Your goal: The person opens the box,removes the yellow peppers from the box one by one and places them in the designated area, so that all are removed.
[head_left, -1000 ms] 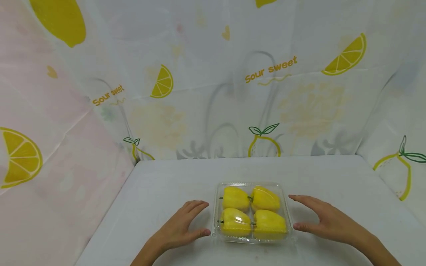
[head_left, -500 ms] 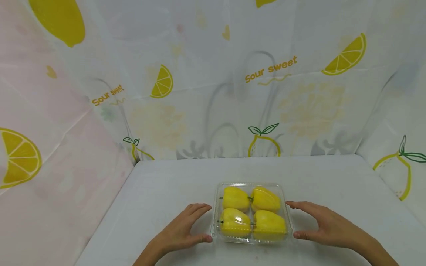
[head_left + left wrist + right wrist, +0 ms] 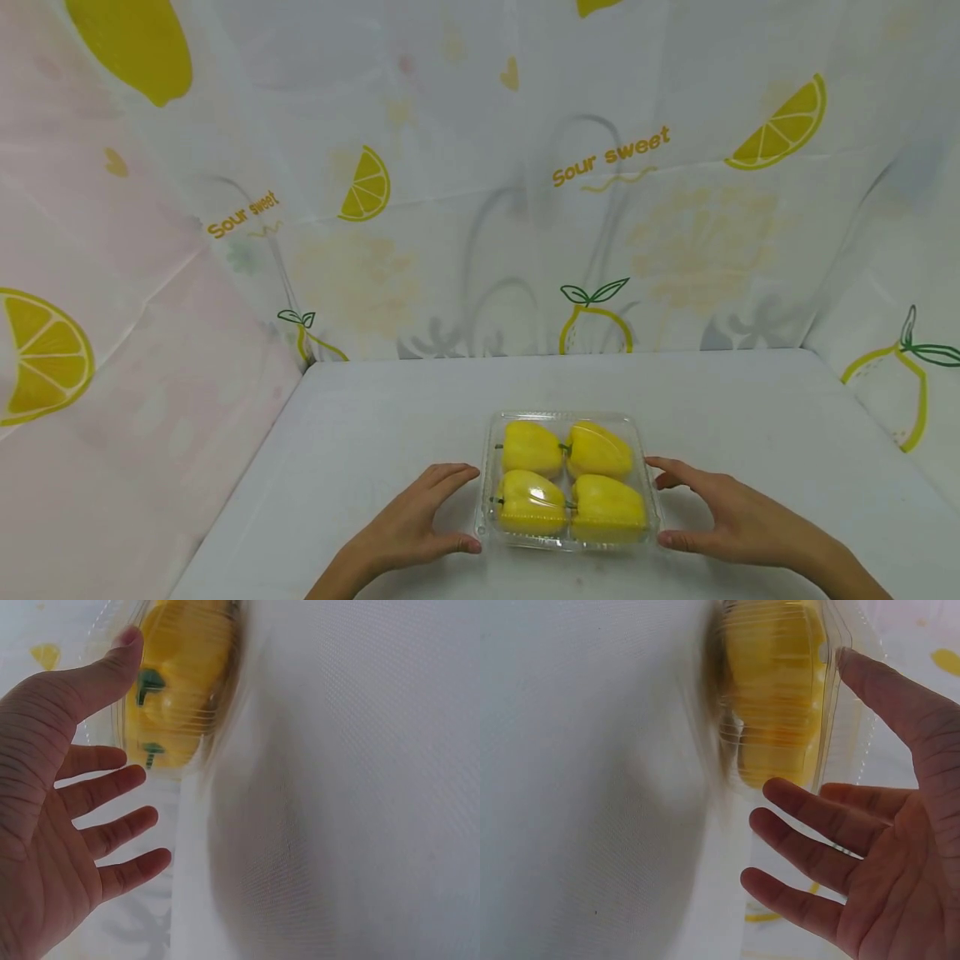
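Observation:
A clear plastic clamshell box (image 3: 567, 417) lies on the white table with several yellow bell peppers (image 3: 534, 500) inside, their green stems pointing left. At its left side is my left hand (image 3: 412, 521), fingers and thumb spread, holding nothing. My right hand (image 3: 738, 512) is at the right side, thumb and index fingertips at the box's edge. In the left wrist view the left thumb (image 3: 97, 679) comes up to the lid's rim, while the other fingers reach below it. The right wrist view has the right thumb (image 3: 885, 690) against the rim and the fingers loosely extended.
The white tabletop (image 3: 405, 400) spreads around the box. Behind it hangs a pale curtain (image 3: 465, 167) printed with lemons and lettering, and more curtain covers the left and right sides.
Both hands have come slightly nearer the box and a little toward the front edge. The right fingers have bent a bit. The box has not visibly moved.

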The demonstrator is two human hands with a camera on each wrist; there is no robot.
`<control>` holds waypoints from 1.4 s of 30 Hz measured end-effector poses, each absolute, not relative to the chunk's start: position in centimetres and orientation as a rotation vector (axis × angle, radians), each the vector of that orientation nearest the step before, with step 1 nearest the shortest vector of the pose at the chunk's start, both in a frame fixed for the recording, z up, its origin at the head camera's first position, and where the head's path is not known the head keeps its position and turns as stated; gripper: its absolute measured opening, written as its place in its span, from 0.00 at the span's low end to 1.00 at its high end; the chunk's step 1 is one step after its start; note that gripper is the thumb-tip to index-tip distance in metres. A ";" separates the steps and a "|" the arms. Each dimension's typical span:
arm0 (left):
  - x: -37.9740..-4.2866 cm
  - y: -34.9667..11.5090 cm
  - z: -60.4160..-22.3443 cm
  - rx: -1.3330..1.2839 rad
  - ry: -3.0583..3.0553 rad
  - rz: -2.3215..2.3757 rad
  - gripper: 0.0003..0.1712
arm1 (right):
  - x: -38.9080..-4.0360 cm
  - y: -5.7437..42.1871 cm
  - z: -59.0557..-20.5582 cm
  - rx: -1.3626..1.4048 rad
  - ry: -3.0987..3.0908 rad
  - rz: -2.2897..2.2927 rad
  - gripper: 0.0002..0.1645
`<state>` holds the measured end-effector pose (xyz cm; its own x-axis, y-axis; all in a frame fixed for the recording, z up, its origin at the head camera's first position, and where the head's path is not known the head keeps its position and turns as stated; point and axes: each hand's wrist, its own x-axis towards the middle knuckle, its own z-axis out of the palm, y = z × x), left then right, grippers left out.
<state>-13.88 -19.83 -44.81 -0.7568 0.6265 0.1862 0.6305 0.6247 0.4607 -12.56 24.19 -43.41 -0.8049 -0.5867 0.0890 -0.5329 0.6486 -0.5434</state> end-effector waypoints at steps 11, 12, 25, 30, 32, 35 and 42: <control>-13.7 -19.5 -44.9 -1.050 -2.876 -0.979 0.46 | -12.5 24.0 -43.6 -0.974 2.626 -0.996 0.47; -13.8 -19.5 -45.0 -1.051 -2.873 -1.020 0.45 | -12.4 24.0 -43.6 -0.985 2.619 -1.010 0.47; -14.0 -19.2 -45.5 -1.048 -2.776 -1.441 0.42 | -12.5 23.9 -43.9 -1.009 2.579 -1.079 0.47; -14.0 -19.0 -45.5 -1.031 -2.756 -1.553 0.43 | -12.6 24.2 -44.0 -1.052 2.549 -1.119 0.47; -14.0 -19.0 -45.6 -1.023 -2.746 -1.595 0.43 | -12.6 24.3 -44.0 -1.072 2.537 -1.130 0.46; -14.0 -18.9 -45.7 -1.004 -2.734 -1.651 0.42 | -12.6 24.3 -43.9 -1.082 2.534 -1.132 0.46; -14.1 -18.7 -45.7 -0.961 -2.694 -1.876 0.41 | -12.6 24.0 -43.8 -1.013 2.532 -1.113 0.46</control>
<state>-14.11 -18.69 -45.66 -0.8064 0.5852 0.0854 0.2831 0.2551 0.9245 -12.60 24.04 -43.83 -0.7464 -0.6594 0.0900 -0.5121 0.4828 -0.7104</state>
